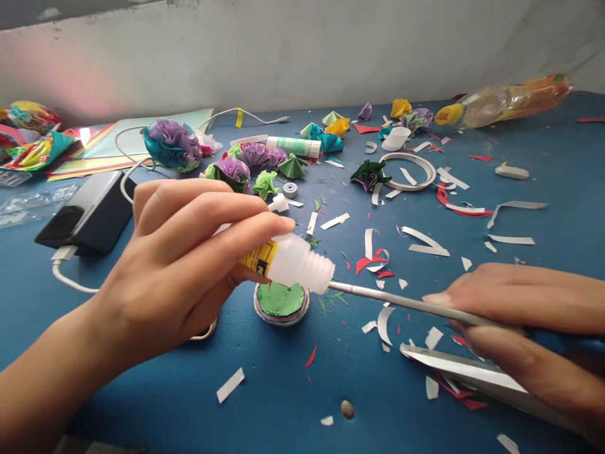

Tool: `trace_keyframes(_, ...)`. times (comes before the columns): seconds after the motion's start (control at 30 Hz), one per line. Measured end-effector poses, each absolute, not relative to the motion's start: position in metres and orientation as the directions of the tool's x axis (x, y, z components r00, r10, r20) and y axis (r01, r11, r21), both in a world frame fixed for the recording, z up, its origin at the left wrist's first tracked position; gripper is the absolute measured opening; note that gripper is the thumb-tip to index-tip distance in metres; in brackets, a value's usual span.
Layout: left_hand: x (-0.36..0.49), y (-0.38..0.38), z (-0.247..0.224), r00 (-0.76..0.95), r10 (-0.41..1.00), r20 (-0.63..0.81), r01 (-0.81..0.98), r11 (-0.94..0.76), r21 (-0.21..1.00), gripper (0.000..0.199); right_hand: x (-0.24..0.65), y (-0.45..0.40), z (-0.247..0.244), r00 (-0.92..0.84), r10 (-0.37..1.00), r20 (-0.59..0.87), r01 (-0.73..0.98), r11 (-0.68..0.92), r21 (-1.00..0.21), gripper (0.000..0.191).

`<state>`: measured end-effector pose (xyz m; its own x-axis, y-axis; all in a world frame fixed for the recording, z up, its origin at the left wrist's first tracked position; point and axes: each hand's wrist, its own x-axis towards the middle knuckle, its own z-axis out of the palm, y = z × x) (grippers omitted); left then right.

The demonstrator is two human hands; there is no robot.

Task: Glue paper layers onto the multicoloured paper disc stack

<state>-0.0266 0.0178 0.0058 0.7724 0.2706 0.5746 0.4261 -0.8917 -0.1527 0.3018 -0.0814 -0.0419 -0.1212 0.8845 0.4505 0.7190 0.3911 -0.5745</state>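
My left hand [184, 265] is wrapped round a small translucent glue bottle [293, 261] with a yellow label. The bottle is tipped on its side, its bare threaded neck facing right. My right hand [510, 309] pinches a thin metal rod [392, 299], whose tip meets the bottle's mouth; how far inside it goes I cannot tell. Under the right hand are scissor blades [463, 369]; whether the hand also grips them is unclear. A round green-topped paper piece [282, 302] sits below the bottle. A white nozzle cap [278, 202] shows behind the left fingers.
Paper scraps [420, 243] litter the blue table [165, 403]. Behind lie folded paper flowers [172, 144], a glue stick [293, 147], a white ring [411, 171] and a plastic bottle [505, 104]. A dark box [89, 211] with a white cable stands left.
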Motion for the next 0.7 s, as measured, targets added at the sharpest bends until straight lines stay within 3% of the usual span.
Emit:
trace_keyframes(0.1,-0.025,0.016,0.004,0.757,0.300,0.581,0.468,-0.869,-0.161,0.034,0.296,-0.078,-0.042,-0.164,0.906,0.390,0.646,0.397,-0.652,0.015)
trace_keyframes(0.27,-0.023,0.014,0.003,0.743,0.252,0.620,0.457,-0.868,-0.195,0.037,0.288,-0.078,-0.047,-0.011,0.971,0.239,0.432,0.220,-0.874,0.021)
trace_keyframes(0.4,-0.025,0.017,0.003,0.725,0.254,0.640,0.462,-0.868,-0.179,0.034,0.288,-0.076,-0.054,0.155,0.980,0.124,0.362,0.060,-0.930,0.041)
trace_keyframes(0.6,-0.029,0.020,0.005,0.719,0.289,0.632,0.480,-0.864,-0.150,0.031,0.282,-0.066,-0.048,0.201,0.976,-0.084,0.167,-0.119,-0.979,0.048)
trace_keyframes(0.7,-0.028,0.022,0.003,0.722,0.447,0.529,0.568,-0.819,-0.085,0.029,0.276,-0.059,-0.038,0.132,0.958,-0.253,0.058,-0.262,-0.963,0.048)
